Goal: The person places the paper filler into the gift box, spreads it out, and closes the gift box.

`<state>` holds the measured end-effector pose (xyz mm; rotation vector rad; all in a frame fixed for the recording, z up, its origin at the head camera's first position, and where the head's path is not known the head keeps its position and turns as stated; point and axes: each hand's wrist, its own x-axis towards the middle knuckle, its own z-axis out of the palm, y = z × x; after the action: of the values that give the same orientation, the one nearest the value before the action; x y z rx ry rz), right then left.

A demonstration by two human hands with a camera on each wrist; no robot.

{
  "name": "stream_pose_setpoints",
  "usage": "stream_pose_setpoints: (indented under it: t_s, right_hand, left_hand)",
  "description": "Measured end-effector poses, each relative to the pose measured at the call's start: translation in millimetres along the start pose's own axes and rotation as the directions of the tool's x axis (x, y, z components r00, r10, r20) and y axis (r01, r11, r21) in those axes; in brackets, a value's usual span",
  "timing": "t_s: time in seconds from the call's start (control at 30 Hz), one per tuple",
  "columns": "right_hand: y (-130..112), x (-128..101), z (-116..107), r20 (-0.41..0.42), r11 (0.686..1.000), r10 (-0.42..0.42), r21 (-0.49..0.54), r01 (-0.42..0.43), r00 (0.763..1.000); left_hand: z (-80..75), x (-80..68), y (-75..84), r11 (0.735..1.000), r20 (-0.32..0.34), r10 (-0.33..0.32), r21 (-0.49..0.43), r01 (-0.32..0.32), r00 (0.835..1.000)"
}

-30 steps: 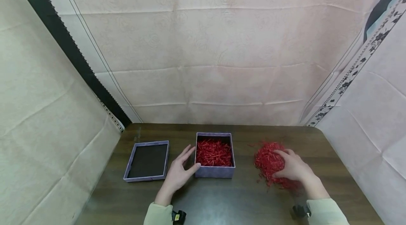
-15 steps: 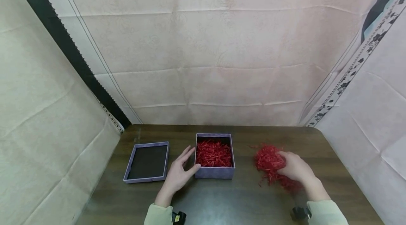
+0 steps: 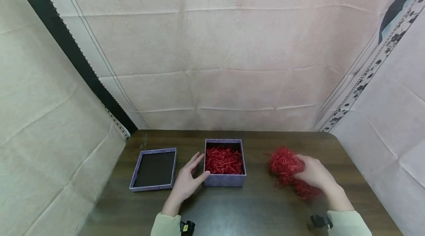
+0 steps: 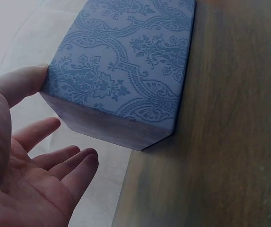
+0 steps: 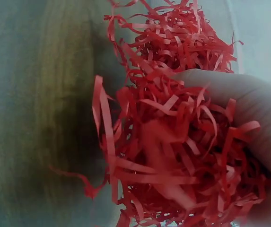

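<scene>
Looking down from the head, we see two bare hands at work above a brown wooden table (image 3: 245, 210). Near the middle stands an uncovered purple box (image 3: 224, 181), upright, with red paper shreds (image 3: 224, 161) lying inside, below its rim. Beside its left wall we find the left hand (image 3: 186, 182), its fingers spread and loosely extended; the thumb touches the near left corner. In the left wrist view we make out a scrolling floral pattern on the box, with the other fingers reaching out just beside it.

To the right of the box, and well apart from it, we locate a loose red paper clump (image 3: 283, 166). The right hand (image 3: 313, 171) grips this clump, and in the right wrist view we note the thumb pressed into the curled strips, which hide most of the other fingers. We cannot tell whether the held part touches the table.

On the far side of the left hand from the box we observe a shallow lid (image 3: 154, 169), dark interior upward. Pale green sleeves (image 3: 349, 223) cover the forearms, and a dark device (image 3: 187, 228) sits at the left wrist. Behind the table we see creased, pale cloth (image 3: 232, 92).
</scene>
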<state>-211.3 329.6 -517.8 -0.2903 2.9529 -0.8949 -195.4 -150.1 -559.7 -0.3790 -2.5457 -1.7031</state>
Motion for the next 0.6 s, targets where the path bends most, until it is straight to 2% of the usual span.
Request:
stream_pose_setpoints:
  t_s: [0.2, 0.33, 0.6]
  right_hand:
    - [-5.7, -2.5, -8.9, -0.030, 1.000, -0.014, 0.013, 0.014, 0.999]
    - [-9.4, -3.8, -15.5, -0.028, 1.000, -0.007, 0.025, 0.008, 1.000]
    - [-14.9, -5.4, -24.7, -0.039, 1.000, -0.001, -0.009, 0.000, 0.999]
  left_hand:
    - [-1.0, 0.3, 1.0, 1.000, 0.002, 0.003, 0.011, -0.003, 1.000]
    - [-1.2, 0.3, 1.3, 1.000, -0.001, 0.028, 0.013, -0.028, 1.000]
    - [-0.2, 0.5, 1.2, 1.000, 0.001, 0.007, -0.009, -0.007, 1.000]
